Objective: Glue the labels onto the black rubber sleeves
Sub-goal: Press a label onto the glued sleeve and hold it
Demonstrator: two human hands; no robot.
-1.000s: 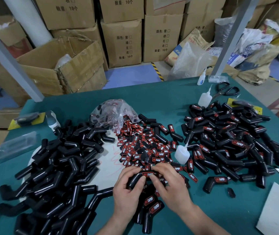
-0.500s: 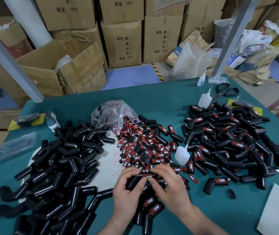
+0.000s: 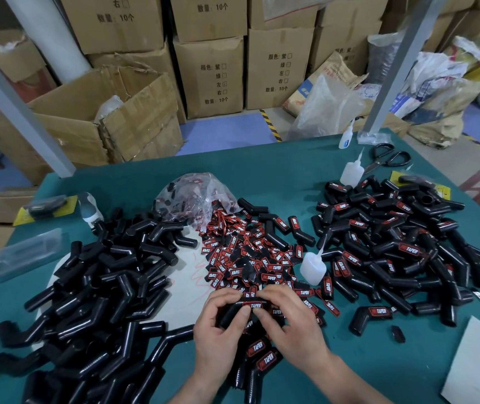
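The table (image 3: 276,176) is covered by bare sleeves (image 3: 110,275) at 8 o'clock, labelled sleeves (image 3: 393,240) at 3, loose labels (image 3: 241,252) centrally. At 6 o'clock one sleeve (image 3: 230,313) is gripped by left hand (image 3: 218,336) and right hand (image 3: 294,328), its label (image 3: 255,305) pinched.

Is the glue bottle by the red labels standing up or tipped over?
Standing up. The glue bottle rests on its base, nozzle pointing up, leaning slightly right.

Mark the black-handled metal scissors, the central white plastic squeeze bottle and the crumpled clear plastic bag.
Black-handled metal scissors (image 3: 386,160): head view, handle junction.
Central white plastic squeeze bottle (image 3: 312,269): head view, body.
Crumpled clear plastic bag (image 3: 192,196): head view, top.
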